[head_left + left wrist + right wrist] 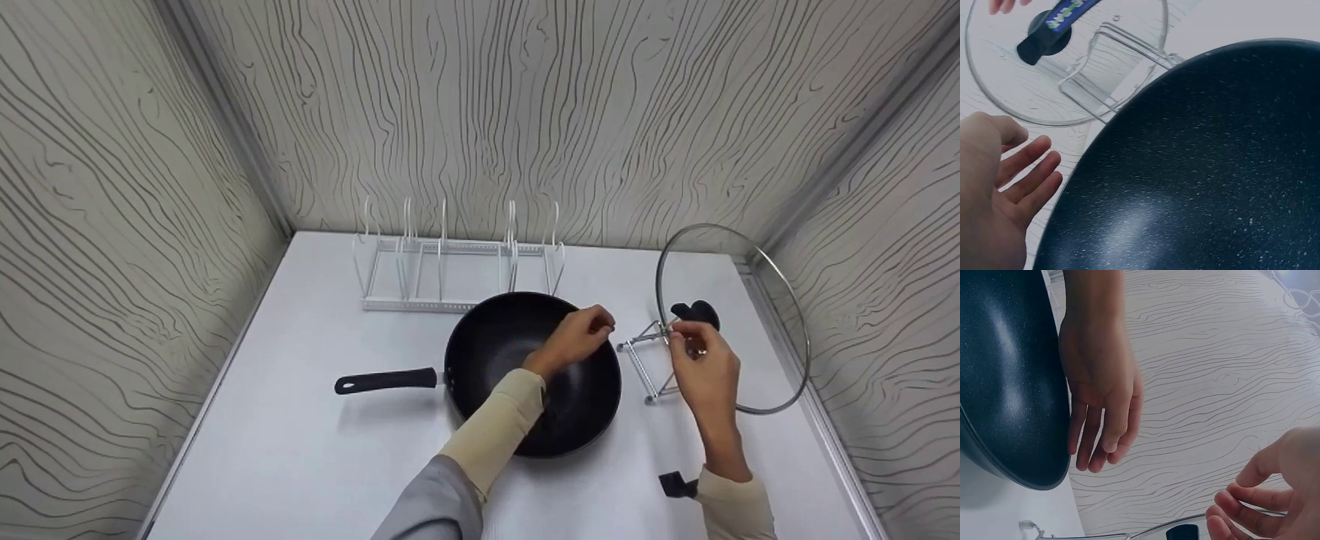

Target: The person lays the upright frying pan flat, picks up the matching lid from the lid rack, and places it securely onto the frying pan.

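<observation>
A black wok (pixel 510 345) with a long handle (pixel 386 381) pointing left lies on the white table. My left hand (pixel 574 337) hangs over the wok's right side, fingers loosely bent around nothing; in the left wrist view the hand (pixel 1010 185) is beside the rim. A glass lid (pixel 757 322) with a black handle (pixel 701 315) stands tilted at a small wire stand (pixel 641 367). My right hand (pixel 705 371) is in front of the lid and stand; in the right wrist view its fingers (pixel 1252 506) are bent close together, with nothing visible between them.
Behind the wok a white wire rack (pixel 420 304) with several upright loops stands along the back edge. Patterned panels (pixel 480 112) enclose the white table (pixel 300 450) at the back and sides. A small black object (pixel 677 485) shows beside the right sleeve.
</observation>
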`<state>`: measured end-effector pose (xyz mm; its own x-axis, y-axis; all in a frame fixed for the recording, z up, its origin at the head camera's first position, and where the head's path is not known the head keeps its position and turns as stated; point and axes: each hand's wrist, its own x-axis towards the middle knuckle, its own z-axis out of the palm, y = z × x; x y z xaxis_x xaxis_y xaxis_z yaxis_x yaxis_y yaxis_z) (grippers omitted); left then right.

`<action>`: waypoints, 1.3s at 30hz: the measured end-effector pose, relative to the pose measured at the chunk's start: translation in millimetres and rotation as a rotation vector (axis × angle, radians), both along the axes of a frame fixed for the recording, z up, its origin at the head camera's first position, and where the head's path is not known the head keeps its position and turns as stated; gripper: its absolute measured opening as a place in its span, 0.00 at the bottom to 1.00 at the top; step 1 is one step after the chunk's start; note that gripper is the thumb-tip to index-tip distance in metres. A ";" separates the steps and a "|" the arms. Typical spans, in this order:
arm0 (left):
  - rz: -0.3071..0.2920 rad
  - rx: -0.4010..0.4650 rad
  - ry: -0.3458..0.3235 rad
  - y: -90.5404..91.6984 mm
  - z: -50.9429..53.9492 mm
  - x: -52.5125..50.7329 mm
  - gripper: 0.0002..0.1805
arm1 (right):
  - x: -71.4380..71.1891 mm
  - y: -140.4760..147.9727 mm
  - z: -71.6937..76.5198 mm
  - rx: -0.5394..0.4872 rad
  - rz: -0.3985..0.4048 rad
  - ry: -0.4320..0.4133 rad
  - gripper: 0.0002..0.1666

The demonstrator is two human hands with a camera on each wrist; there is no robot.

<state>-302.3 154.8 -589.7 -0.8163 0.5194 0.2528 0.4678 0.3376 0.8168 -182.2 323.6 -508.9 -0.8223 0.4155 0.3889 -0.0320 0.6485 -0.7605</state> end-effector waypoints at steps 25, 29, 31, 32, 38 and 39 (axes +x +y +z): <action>-0.110 -0.153 0.076 37.4 10.8 11.3 0.20 | -0.4 12.0 -17.2 0.162 -0.097 0.047 0.11; -0.108 -0.183 0.101 41.0 11.2 12.3 0.21 | -0.5 14.1 -21.0 0.160 -0.087 0.010 0.14; -0.111 -0.189 0.113 42.6 11.7 12.6 0.21 | -0.6 14.9 -23.0 0.156 -0.081 -0.015 0.16; -0.111 -0.188 0.119 43.5 11.8 12.8 0.22 | -0.6 15.3 -24.0 0.152 -0.078 -0.028 0.16; -0.112 -0.224 0.144 49.1 14.9 14.3 0.23 | -1.1 19.1 -30.1 0.122 -0.081 -0.097 0.21; -0.113 -0.235 0.142 50.1 15.8 14.4 0.23 | -1.3 19.7 -31.0 0.119 -0.080 -0.106 0.22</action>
